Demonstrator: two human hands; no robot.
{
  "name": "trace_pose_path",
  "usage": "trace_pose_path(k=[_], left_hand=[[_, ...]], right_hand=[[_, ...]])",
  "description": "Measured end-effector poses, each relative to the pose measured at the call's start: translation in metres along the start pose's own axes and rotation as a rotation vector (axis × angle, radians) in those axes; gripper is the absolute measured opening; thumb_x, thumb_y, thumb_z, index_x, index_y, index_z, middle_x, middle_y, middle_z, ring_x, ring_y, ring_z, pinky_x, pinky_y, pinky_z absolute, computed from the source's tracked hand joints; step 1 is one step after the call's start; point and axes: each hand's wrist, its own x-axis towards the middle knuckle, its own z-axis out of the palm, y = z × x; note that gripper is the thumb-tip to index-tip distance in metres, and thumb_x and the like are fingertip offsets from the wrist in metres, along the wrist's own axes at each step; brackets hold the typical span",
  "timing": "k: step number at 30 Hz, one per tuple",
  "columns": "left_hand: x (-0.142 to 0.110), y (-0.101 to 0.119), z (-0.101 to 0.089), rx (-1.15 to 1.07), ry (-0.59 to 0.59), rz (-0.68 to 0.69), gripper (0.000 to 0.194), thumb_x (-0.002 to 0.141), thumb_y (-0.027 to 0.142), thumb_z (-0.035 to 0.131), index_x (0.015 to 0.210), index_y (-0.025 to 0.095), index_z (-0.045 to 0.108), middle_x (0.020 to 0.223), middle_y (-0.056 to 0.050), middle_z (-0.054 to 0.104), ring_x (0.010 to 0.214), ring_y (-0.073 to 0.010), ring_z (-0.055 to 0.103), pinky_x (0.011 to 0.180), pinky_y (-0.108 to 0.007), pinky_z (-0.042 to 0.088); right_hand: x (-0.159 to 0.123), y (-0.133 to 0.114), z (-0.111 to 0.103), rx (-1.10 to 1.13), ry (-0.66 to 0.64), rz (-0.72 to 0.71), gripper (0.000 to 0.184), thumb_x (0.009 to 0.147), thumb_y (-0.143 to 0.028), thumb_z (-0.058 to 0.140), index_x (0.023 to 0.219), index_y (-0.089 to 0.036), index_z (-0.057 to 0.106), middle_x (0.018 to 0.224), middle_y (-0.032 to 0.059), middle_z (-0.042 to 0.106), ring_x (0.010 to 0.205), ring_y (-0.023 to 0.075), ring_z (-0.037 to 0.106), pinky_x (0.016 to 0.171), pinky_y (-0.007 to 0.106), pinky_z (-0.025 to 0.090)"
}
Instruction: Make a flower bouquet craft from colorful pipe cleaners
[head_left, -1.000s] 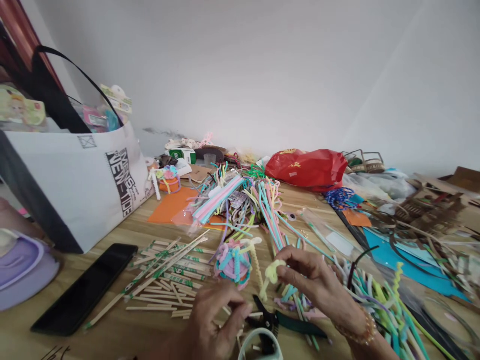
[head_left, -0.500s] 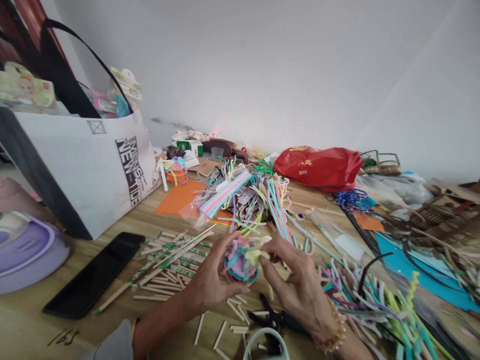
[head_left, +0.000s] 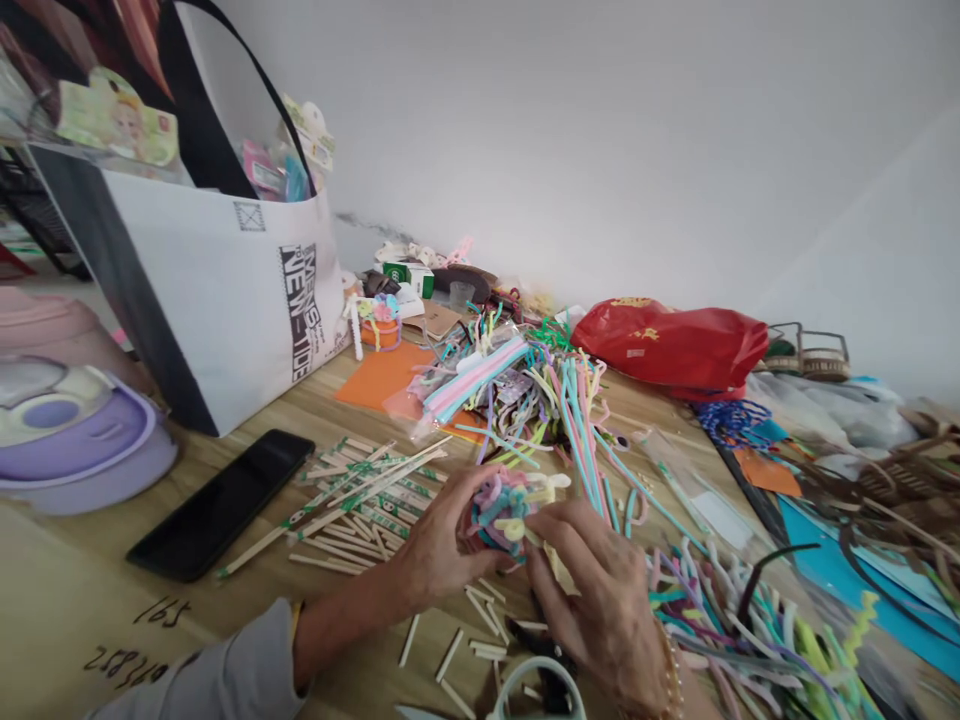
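Ornament [head_left: 496, 515] sits in my left hand's [head_left: 442, 545] curled fingers, above the table [head_left: 360, 650]; my right hand [head_left: 600, 590] pinches its yellow piece [head_left: 513, 528], fingers nearly closed. Sticks [head_left: 375, 495] lie beside, then the phone [head_left: 225, 505].

The left hand [head_left: 442, 540] holds a small pastel craft piece [head_left: 499, 515] made of fuzzy stems, with its fingers curved around the side. The right hand [head_left: 592, 585] is pinching at a pale yellow bow [head_left: 512, 528] on this piece. Both hands are above the wooden tabletop [head_left: 352, 660]. To the left of the left hand there lie many thin wooden sticks [head_left: 375, 500], and beside them a black phone [head_left: 225, 505]. Behind the hands is a pile of fuzzy stems [head_left: 517, 385], and farther back, near the wall, a red bag [head_left: 671, 345]. A white tote bag [head_left: 217, 290] stands at the left.
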Motion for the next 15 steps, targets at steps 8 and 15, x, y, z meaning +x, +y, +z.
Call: trace_pose_path(k=[8,15], left_hand=[[-0.0048,-0.0072,0.0078,0.061,0.049,0.087,0.071,0.069,0.016,0.073,0.134,0.023,0.044,0.132,-0.009,0.055,0.121,-0.0266,0.052,0.103,-0.039,0.043],[-0.0071,-0.0078,0.0062,0.075,0.025,0.099,0.076,0.068,0.019,0.078,0.135,0.025,0.042,0.133,-0.010,0.053,0.123,-0.0289,0.050,0.104,-0.041,0.041]], right_hand=[[-0.0118,-0.0035,0.0074,-0.137,-0.017,-0.221,0.018,0.091,-0.010,0.049,0.105,-0.013,0.060,0.087,0.0099,0.065,0.080,0.0199,0.060,0.065,0.029,0.047],[-0.0042,-0.0085,0.0062,0.113,-0.010,0.050,0.012,0.091,-0.013,0.048,0.093,-0.018,0.059,0.082,0.0054,0.063,0.073,0.0168,0.059,0.064,0.027,0.045]])
